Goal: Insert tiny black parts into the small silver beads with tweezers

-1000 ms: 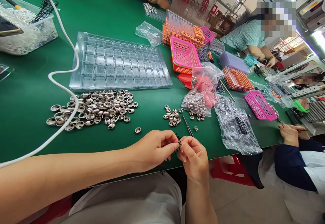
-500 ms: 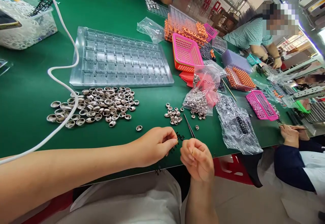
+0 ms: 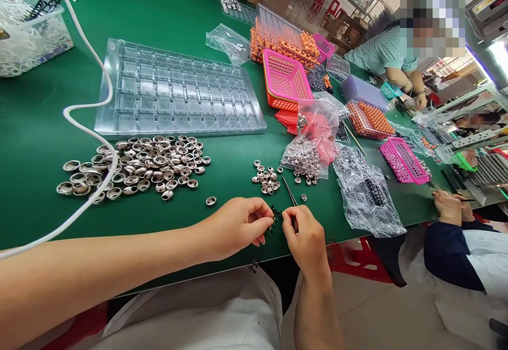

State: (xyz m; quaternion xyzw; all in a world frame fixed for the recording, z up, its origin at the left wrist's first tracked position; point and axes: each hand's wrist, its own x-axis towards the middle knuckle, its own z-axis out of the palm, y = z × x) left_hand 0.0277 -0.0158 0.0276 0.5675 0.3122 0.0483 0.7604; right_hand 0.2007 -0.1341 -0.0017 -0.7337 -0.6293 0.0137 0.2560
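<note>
My left hand is closed in a pinch on a small black branched plastic sprue above the near table edge. My right hand meets it from the right, thumb and forefinger pinching the sprue's right end. Tweezers lie just beyond the right hand, their lower end hidden by it. Past the fingers is a small cluster of silvery metal rings. A single metal cup lies near my left wrist, and another black sprue piece shows below the left hand at the table edge.
A large pile of metal cups lies left, crossed by a white cable. Behind it is a clear compartment tray. Rightward are a bag of metal rings, a clear bag and pink baskets. Co-workers sit around the table.
My right hand has turned and moved left, bringing its fingertips to the black sprue. The left hand keeps its pinch. The view has shifted slightly, so things appear further left.
</note>
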